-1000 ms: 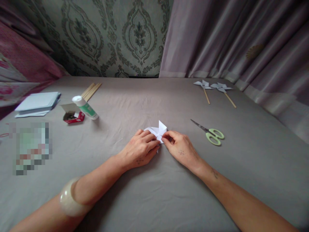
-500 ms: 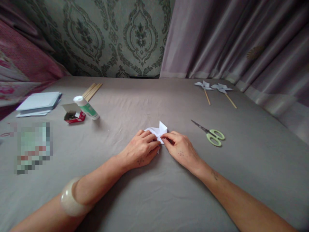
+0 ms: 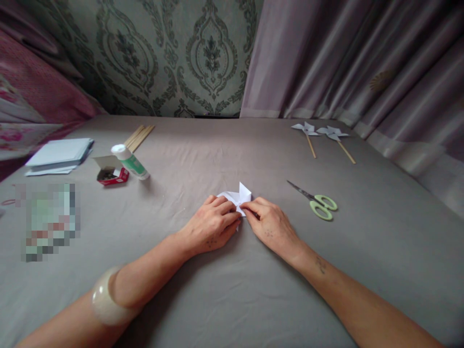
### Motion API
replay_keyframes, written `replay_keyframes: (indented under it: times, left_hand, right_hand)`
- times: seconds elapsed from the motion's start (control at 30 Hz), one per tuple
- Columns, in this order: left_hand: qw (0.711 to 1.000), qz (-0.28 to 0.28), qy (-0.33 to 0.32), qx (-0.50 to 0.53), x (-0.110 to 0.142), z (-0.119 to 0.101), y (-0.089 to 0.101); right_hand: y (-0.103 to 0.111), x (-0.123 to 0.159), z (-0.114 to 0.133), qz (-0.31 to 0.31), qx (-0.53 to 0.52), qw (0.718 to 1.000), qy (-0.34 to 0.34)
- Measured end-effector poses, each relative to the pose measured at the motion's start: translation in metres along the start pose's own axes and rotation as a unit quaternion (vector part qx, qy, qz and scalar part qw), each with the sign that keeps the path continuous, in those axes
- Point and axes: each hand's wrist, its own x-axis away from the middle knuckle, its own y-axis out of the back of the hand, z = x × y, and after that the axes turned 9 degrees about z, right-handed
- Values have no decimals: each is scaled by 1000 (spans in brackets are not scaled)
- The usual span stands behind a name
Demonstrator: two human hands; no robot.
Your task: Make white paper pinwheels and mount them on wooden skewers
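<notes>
Grey cloth (image 3: 217, 150); at centre, folded white paper (image 3: 235, 197). Left hand (image 3: 213, 221): fingers together across left side, grip hidden. Right hand (image 3: 270, 221): pinching at paper's middle, object unclear; now slightly further inward, suggesting close centre work.

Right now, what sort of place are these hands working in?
Probably a room in somebody's home, though I can't be sure. Pale purple fabric curtains hang beside a grey-green, leafy-patterned wall, and a wrinkled grey cloth is spread out in front.
</notes>
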Motion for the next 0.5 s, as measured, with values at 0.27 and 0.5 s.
replay_keyframes:
  times: [0.27,0.5]
  left_hand:
    - [1000,3,5,-3,0,-1,1]
    - [1000,4,1,-11,1,0,0]
  right_hand:
    - [2,1,3,20,21,1000,-11]
    - [6,1,10,50,43,997,-32]
